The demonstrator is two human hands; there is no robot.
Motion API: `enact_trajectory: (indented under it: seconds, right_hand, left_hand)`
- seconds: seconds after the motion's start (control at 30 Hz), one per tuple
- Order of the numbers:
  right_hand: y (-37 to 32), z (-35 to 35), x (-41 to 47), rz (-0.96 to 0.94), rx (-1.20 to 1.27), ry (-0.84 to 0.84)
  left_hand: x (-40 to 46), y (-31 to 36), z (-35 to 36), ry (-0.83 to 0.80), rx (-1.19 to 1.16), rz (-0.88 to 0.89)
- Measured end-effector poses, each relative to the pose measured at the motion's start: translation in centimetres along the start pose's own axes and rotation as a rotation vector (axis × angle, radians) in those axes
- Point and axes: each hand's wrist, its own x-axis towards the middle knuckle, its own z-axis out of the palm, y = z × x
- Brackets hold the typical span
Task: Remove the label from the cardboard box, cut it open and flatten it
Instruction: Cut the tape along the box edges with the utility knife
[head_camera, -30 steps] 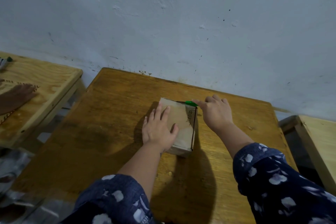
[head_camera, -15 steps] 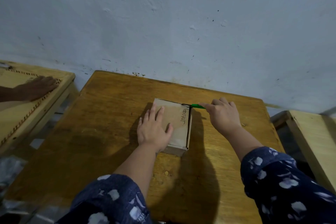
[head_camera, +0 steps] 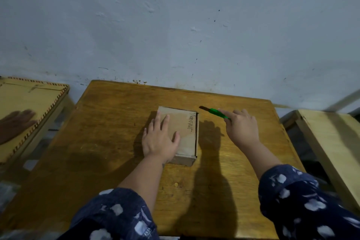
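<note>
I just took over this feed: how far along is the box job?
Early. Done: no stuck-on label shows on the box; only handwriting on its top. In hand: the left hand presses the box flat on the table; the right hand holds the green cutter just off the box's far right corner, blade not touching. Left: the box looks closed and whole, so cutting and flattening remain.

Handwriting: "Mansyur", in dark pen, one word only
Where it stands: on the top face of the cardboard box [head_camera: 183,134], along its right edge
Direction: the letters run sideways
Other text: none is readable
</note>
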Motion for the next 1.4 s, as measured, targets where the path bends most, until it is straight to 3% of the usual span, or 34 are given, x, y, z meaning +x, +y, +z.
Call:
enact_trajectory:
  seconds: [0.17, 0.37, 0.5, 0.63, 0.83, 1.07, 1.4]
  right_hand:
    - [-3.6, 1.1, -0.5, 0.241, 0.569, -0.273]
    - [-6.0, 3.2, -1.2, 0.324, 0.735, -0.314]
    - [-6.4, 2.7, -0.7, 0.35, 0.712, -0.3]
    - [-6.1, 2.5, -2.4, 0.316, 0.596, -0.323]
    - [-6.0, 1.5, -6.7, 0.261, 0.41, -0.271]
    - [-8.4, 0.6, -9.4, -0.124, 0.273, -0.036]
    - [-9.3, 0.5, -8.9, -0.223, 0.187, -0.035]
  left_hand:
    - [0.1, 0.0, 0.1, 0.004, -0.008, -0.006]
    - [0.7, 0.3, 0.0, -0.001, -0.029, -0.035]
    - [1.6, 0.4, -0.3, -0.049, -0.088, -0.031]
    - [1.7, -1.4, -1.9, -0.229, -0.481, 0.014]
    - [-0.8, -7.2, -2.9, -0.239, -0.191, 0.371]
    - [-1.0, -7.7, -2.2, -0.175, -0.196, 0.362]
    - [-0.7, -8.2, -1.4, -0.187, -0.262, 0.345]
